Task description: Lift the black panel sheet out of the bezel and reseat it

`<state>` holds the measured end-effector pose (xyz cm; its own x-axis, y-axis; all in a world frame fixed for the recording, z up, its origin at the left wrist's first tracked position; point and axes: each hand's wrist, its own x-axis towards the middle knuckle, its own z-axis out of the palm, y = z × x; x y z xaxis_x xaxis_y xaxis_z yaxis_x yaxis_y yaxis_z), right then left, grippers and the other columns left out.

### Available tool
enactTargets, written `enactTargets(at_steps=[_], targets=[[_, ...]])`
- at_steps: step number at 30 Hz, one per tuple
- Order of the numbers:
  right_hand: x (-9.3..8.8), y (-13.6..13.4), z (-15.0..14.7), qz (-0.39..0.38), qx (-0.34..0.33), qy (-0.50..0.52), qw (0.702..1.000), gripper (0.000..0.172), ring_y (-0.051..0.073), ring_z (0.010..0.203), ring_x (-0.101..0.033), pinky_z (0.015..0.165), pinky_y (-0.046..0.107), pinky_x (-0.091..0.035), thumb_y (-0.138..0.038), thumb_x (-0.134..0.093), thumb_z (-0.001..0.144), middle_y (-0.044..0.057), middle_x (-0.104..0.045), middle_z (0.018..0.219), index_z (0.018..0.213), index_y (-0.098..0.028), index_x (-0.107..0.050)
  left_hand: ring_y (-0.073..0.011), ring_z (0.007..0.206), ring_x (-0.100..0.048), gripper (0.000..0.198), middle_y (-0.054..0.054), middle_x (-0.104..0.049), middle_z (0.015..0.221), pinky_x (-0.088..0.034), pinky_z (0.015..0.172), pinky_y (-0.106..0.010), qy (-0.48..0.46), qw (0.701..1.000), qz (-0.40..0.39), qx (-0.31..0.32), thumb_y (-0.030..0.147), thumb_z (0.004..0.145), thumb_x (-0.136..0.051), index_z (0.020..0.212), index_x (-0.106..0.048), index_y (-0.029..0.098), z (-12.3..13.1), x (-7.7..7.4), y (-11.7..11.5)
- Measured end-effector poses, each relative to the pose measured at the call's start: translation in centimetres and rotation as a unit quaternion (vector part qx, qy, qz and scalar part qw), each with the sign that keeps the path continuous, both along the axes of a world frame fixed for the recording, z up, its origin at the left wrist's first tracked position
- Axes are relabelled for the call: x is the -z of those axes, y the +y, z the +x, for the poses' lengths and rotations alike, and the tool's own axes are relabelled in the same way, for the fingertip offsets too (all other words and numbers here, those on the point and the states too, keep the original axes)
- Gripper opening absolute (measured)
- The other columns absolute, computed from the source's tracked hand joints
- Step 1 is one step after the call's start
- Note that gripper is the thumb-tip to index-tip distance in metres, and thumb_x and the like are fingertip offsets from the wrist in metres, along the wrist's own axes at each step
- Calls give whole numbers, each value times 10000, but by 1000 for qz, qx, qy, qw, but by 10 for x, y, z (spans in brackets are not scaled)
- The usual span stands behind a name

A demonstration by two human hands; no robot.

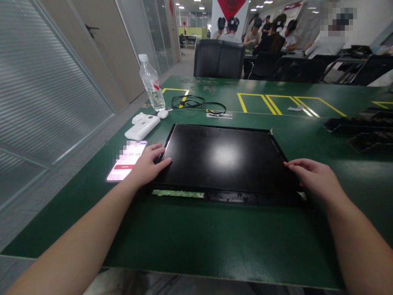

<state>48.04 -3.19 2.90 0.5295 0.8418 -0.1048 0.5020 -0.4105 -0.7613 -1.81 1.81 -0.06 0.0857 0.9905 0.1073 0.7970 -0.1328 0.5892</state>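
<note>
A black LCD panel (202, 159) lies face up on the green table, with a bright reflection in its middle. Along its near edge runs a thin green circuit board (178, 194). My left hand (149, 164) rests at the panel's left edge, thumb over the front and fingers spread. At the right edge, my right hand (313, 176) has thumb and forefinger pinched together at the rim; its other fingers are curled and partly hidden. Small pale tabs show at the far right corner and beneath my right hand.
Left of the panel lie a lit phone (127, 162) and a white device (143, 127). Behind them stand a water bottle (152, 86) and a looped black cable (196, 101). Dark parts (353, 125) lie at the right. Several people sit beyond a black chair (219, 57).
</note>
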Motion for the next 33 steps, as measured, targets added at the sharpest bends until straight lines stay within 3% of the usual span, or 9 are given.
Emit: enactTargets(at_steps=[5, 13, 22, 33], targets=[[-1, 0, -1, -3, 7, -2, 1000, 363, 156, 581, -538, 449, 278, -444, -476, -714, 595, 68, -793, 885, 838, -223, -806, -432, 1473, -523, 674, -210, -561, 1592, -385, 1256, -596, 57, 998, 8, 8, 652, 871, -615, 1306, -752, 155, 1, 0, 0], [-5, -1, -4, -3, 9, 3, 1000, 319, 145, 571, -530, 451, 266, -442, -446, -708, 628, 55, -779, 845, 830, -218, -803, -439, 1477, -515, 681, -201, -541, 1611, -403, 1250, -587, 64, 998, -5, 7, 653, 886, -616, 1330, -742, 153, 0, -1, -1], [1, 1, 3, 16, 0, 44, 999, 258, 108, 507, -496, 422, 248, -412, -388, -723, 648, 67, -807, 915, 827, -211, -780, -432, 1446, -552, 680, -194, -583, 1591, -454, 1213, -587, 35, 999, -5, 13, 648, 871, -627, 1319, -753, 153, 1, -1, -1], [12, 3, 17, 32, -21, 61, 997, 303, 69, 451, -462, 413, 234, -405, -438, -755, 653, 86, -828, 1007, 849, -208, -778, -437, 1450, -552, 701, -205, -580, 1600, -451, 1219, -583, 44, 999, -5, 12, 646, 856, -632, 1318, -757, 133, 3, -5, -2]])
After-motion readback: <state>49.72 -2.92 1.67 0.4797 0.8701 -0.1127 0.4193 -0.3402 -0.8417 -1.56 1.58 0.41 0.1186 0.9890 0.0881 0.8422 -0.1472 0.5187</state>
